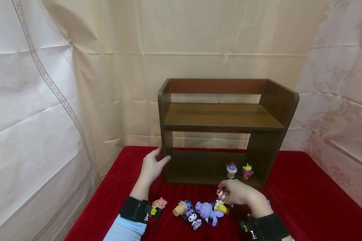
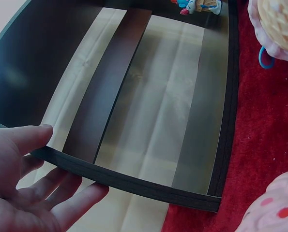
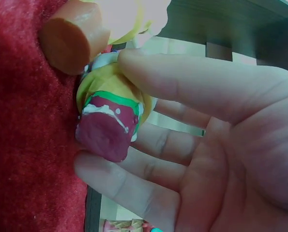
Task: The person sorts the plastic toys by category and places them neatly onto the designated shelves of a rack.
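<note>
My left hand grips the left side panel of a dark brown wooden shelf, thumb on the inner face and fingers outside, as the left wrist view shows. In front of the shelf's right half, my right hand holds a small figurine between thumb and fingers. Its yellow cone body and maroon base face the right wrist camera, base tilted outward. Close beside it lies a yellow figurine with a brown base. Two figurines stand on the lower board: a blue-and-red one on a cone and a green-headed one.
On the red cloth lie a purple figurine, a black-and-white one, a cone-shaped one and, by the left wrist, a pink one. Beige curtain hangs behind the shelf.
</note>
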### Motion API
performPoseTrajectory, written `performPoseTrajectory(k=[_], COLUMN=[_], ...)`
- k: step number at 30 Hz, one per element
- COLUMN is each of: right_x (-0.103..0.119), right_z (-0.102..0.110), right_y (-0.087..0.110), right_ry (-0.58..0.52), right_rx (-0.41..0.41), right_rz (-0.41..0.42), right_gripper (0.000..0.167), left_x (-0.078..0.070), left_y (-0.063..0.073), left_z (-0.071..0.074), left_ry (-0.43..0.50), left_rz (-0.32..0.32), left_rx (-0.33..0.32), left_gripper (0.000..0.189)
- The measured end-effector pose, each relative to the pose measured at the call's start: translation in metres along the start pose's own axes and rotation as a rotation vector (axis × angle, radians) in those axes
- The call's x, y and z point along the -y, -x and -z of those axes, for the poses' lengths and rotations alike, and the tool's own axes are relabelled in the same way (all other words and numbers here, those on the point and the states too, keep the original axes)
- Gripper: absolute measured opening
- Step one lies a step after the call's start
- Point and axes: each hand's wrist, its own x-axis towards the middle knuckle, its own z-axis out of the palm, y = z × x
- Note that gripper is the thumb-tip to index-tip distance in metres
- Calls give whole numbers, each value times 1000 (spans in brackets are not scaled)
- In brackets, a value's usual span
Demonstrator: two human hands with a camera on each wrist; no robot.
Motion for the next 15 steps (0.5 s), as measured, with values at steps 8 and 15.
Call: performPoseTrajectory(k=[8,15], right_x=[-2,-3], right_z=[2,5], right_y=[1,2], right_ry=[15,-14], right_rx=[-35,-63], right_rz=[63,78], right_gripper=[46,57], left_x=[0,-1], left_y=[1,1], left_z=[0,0], left_ry=[0,5], left_rz=[-2,-2], left_rx=[-4,-3], left_gripper=[58,58])
